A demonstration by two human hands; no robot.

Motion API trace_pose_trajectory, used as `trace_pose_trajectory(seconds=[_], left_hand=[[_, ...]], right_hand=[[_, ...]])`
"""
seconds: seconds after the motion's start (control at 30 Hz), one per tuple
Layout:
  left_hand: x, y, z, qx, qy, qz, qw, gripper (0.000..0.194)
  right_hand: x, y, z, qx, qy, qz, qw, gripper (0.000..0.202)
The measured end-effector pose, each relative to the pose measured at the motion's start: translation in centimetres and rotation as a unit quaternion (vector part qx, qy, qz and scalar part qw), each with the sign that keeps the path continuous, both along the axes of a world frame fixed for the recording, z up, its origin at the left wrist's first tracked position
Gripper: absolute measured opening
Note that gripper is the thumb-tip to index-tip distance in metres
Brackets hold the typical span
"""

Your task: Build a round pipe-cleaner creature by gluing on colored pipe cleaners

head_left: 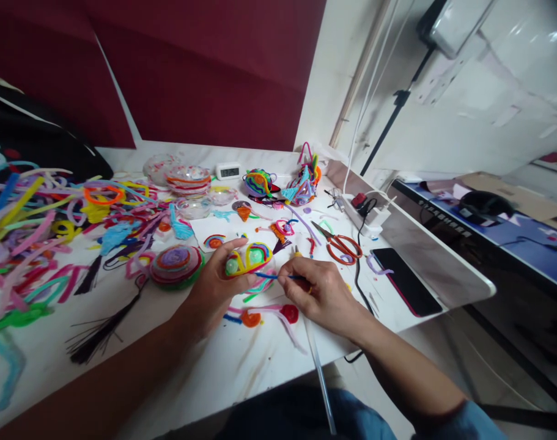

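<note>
My left hand [216,278] is closed around a colourful pipe-cleaner piece [248,260] with a yellow border and pale green round parts. My right hand [321,287], just to its right, pinches the end of a blue pipe cleaner [269,276] whose other end reaches the held piece. A pointed tip [297,250] shows behind the right hand, and a clear rod [321,373] runs from beneath that hand past the table's front edge; my fingers hide what lies between. Below the hands lie an orange coil [250,318] and a red coil [290,313] on pipe-cleaner strips.
Orange-handled scissors [345,247] and a black phone [406,281] lie to the right. Loose pipe cleaners [25,244] heap up on the left, near a round coiled piece [176,266] and a dark tassel [99,333]. A power strip [363,217] with cables stands at the back right.
</note>
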State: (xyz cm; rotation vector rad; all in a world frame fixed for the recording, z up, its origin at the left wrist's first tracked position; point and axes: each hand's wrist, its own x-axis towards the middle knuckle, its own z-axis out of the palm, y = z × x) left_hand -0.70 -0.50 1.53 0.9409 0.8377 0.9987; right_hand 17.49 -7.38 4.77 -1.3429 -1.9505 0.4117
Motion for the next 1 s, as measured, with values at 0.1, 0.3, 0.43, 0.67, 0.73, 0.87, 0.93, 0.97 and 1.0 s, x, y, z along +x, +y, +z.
trace_pose_trajectory(seconds=[0.1, 0.3, 0.43, 0.67, 0.73, 0.87, 0.93, 0.97, 1.0], left_hand=[[-0.1, 0.1, -0.1, 0.004, 0.004, 0.001, 1.000, 0.068], [-0.1, 0.2, -0.7, 0.027, -0.014, 0.000, 1.000, 0.067], [-0.1, 0.2, -0.8, 0.033, -0.011, 0.001, 0.999, 0.066], [-0.2, 0.2, -0.8, 0.030, 0.003, 0.001, 1.000, 0.068], [-0.2, 0.2, -0.8, 0.029, 0.001, -0.001, 1.000, 0.069], [-0.2, 0.2, -0.8, 0.031, 0.003, 0.004, 1.000, 0.067], [-0.2, 0.2, -0.8, 0.031, 0.003, 0.003, 1.000, 0.067], [-0.2, 0.2, -0.8, 0.029, 0.002, 0.000, 1.000, 0.067], [-0.2, 0.2, -0.8, 0.027, 0.001, -0.003, 1.000, 0.068]], right_hand=[[-0.1, 0.1, 0.1, 0.001, 0.006, -0.004, 1.000, 0.009], [-0.5, 0.1, 0.2, -0.009, 0.015, -0.023, 1.000, 0.010], [-0.7, 0.3, 0.0, -0.009, 0.024, -0.040, 0.999, 0.013], [-1.1, 0.4, -0.4, -0.015, 0.041, -0.069, 0.997, 0.017], [-1.2, 0.5, -0.4, -0.023, 0.044, -0.077, 0.996, 0.018], [-1.3, 0.5, -0.5, -0.035, 0.047, -0.086, 0.995, 0.017], [-1.3, 0.5, -0.5, -0.038, 0.049, -0.089, 0.994, 0.016], [-1.3, 0.5, -0.6, -0.039, 0.051, -0.091, 0.994, 0.016], [-1.3, 0.5, -0.6, -0.040, 0.052, -0.092, 0.994, 0.016]])
